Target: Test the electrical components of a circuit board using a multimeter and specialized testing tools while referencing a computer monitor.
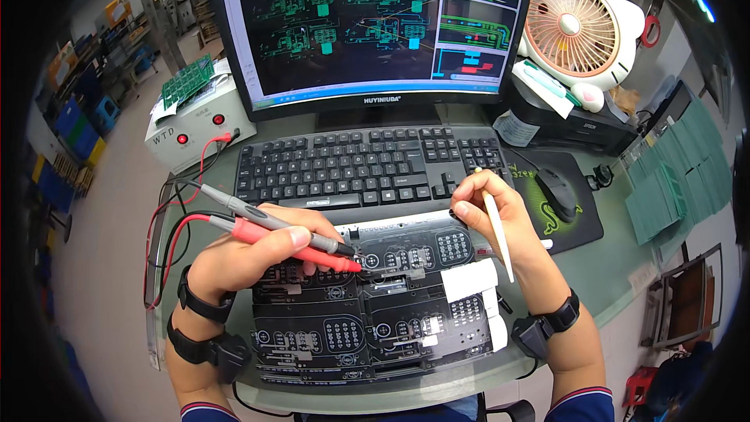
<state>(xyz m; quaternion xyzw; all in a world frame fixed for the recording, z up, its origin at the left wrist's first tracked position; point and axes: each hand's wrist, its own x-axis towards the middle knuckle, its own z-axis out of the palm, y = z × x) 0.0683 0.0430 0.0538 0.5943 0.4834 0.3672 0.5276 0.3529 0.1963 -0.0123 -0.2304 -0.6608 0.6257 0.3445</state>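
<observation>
My left hand (269, 250) is closed around two test probes held together: a red probe (273, 238) and a grey probe (242, 209). Their tips meet the upper middle of a black printed circuit board panel (312, 320), on or just above it; I cannot tell which. My right hand (500, 215) is closed around a slim white pen-like stick (497, 234) that slants down past the palm. Its fingertips are at the panel's top right edge. White paper labels (469, 281) lie over the panel's right side.
Beyond the panel are a black keyboard (344, 168) and a monitor (344, 31) with circuit layouts. A mouse (556, 191) rests on its mat to the right. Probe leads run left to a white test box (191, 129). A fan (574, 23) and green boards (680, 172) stand right.
</observation>
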